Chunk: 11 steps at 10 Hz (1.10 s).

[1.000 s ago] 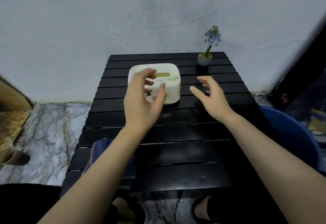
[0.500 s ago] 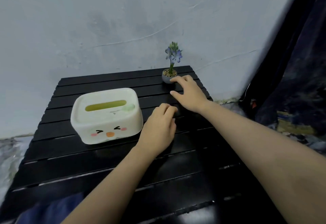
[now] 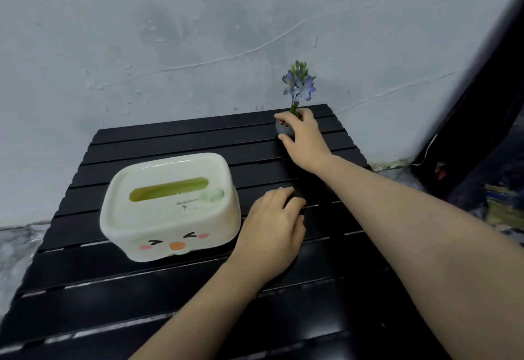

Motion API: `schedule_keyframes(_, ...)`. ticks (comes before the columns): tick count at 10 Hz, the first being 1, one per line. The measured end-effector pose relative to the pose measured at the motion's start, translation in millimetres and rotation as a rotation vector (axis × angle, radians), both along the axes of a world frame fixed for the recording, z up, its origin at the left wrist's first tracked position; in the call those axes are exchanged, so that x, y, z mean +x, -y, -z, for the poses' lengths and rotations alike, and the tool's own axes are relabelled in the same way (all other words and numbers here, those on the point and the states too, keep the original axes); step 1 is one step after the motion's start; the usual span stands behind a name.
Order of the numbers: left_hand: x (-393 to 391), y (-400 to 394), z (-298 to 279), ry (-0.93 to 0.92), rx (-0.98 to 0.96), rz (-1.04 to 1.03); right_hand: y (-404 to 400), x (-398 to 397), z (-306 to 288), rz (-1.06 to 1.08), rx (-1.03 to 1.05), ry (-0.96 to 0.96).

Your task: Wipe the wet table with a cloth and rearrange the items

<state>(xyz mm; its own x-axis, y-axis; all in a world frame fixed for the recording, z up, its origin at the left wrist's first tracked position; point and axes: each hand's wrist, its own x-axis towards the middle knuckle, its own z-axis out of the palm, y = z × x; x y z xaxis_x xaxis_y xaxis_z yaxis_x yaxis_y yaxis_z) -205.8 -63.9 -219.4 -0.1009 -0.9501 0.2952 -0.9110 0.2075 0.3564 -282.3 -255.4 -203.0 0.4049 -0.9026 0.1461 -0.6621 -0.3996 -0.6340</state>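
Observation:
A cream tissue box [image 3: 170,206] with a cartoon face and a green slot stands on the left half of the black slatted table [image 3: 158,288]. At the far right corner a small grey pot with a blue flower [image 3: 297,87] stands by the wall. My right hand [image 3: 304,138] wraps its fingers around the pot [image 3: 283,129]. My left hand [image 3: 273,232] rests palm down on the slats just right of the tissue box, fingers together, holding nothing. No cloth is visible.
A pale plastered wall [image 3: 198,33] rises directly behind the table. Dark fabric [image 3: 482,132] hangs at the right. Marbled floor [image 3: 17,246] shows at the left edge. Wet glints lie on the near slats.
My right hand has reached the flower pot and closed around it. My left hand left the tissue box and settled on the table beside it. The camera swung right and closer.

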Motion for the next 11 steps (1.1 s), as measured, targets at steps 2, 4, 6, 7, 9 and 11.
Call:
schedule_keyframes(2, -2, -8, -11, -0.022, 0.055, -0.002, -34, -10, -11, -0.057, 0.017, 0.072)
schedule_keyframes(4, 0, -59, -27, -0.032, 0.044, -0.021, -108, -36, -18, -0.205, 0.0, 0.041)
schedule_keyframes(6, 16, -133, -26, -0.032, 0.049, -0.166, -166, -50, -11, -0.279, -0.004, 0.015)
schedule_keyframes(7, 17, -162, -19, -0.044, 0.06, -0.235, -183, -47, -8, -0.286, -0.006, 0.002)
schedule_keyframes(9, 13, -175, -14, -0.048, 0.061, -0.256, -193, -40, -9, -0.252, 0.003, 0.006)
schedule_keyframes(11, 15, -174, -14, -0.049, 0.053, -0.259, -206, -46, -16, -0.194, -0.016, 0.067)
